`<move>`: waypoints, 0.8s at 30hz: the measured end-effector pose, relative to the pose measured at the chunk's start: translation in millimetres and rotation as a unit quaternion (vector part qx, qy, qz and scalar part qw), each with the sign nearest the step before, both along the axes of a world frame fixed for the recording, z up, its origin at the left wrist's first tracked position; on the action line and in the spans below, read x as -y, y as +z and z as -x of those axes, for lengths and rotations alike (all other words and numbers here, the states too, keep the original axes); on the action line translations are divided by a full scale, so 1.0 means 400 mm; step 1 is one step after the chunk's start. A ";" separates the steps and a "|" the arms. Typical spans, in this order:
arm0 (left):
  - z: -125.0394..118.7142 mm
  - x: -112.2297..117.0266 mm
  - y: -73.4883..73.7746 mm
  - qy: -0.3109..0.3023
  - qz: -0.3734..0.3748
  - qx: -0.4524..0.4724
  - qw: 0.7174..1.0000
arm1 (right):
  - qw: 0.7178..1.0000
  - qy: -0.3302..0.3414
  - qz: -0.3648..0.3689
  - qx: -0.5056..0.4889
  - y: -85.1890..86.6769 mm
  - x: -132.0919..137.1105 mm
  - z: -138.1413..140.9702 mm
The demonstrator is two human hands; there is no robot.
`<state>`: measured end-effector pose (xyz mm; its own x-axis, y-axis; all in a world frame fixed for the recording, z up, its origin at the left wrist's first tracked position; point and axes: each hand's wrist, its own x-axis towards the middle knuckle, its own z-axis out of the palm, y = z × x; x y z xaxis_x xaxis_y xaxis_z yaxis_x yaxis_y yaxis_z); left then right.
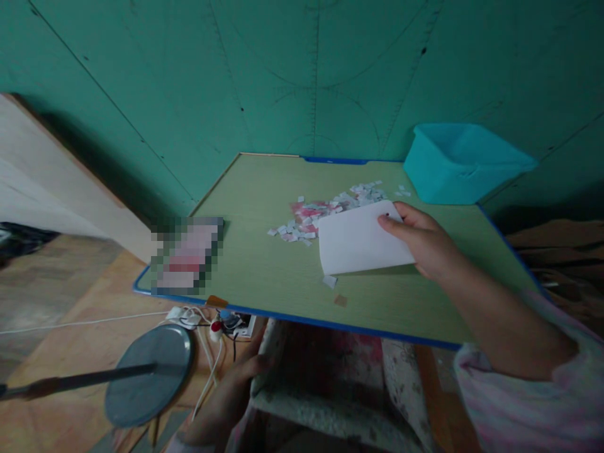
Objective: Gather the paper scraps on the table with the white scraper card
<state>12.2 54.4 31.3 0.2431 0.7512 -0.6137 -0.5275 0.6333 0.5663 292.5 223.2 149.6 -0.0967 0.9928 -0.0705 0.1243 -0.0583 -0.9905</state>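
My right hand (419, 236) grips a white sheet of paper (363, 242) by its right end, thumb on top near a small dark spot. The sheet is held tilted just over the table (401, 308), in front of a loose heap of small white and pink paper pieces (306, 220). Below the table's front edge, my left hand (240, 377) is closed at the left side of a pale, dark-speckled frame-like object (325, 409). Its fingers are partly hidden in the dim light.
A turquoise plastic bin (443, 182) stands at the table's back right corner. A pixelated flat object (191, 255) lies at the left. Below are a round grey base (151, 377) with a pole and a power strip (184, 318) with cables. A green wall (283, 75) rises behind.
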 end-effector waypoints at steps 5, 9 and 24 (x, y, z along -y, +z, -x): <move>0.005 0.002 -0.021 -0.003 0.013 0.000 1.000 | 1.000 0.025 0.002 0.007 -0.002 0.008 0.006; 0.002 0.002 -0.021 -0.002 0.014 -0.015 1.000 | 0.998 0.063 0.029 -0.001 0.011 0.019 0.014; 0.010 -0.006 -0.022 -0.015 0.006 -0.024 1.000 | 0.998 0.040 0.003 0.038 0.015 0.011 -0.001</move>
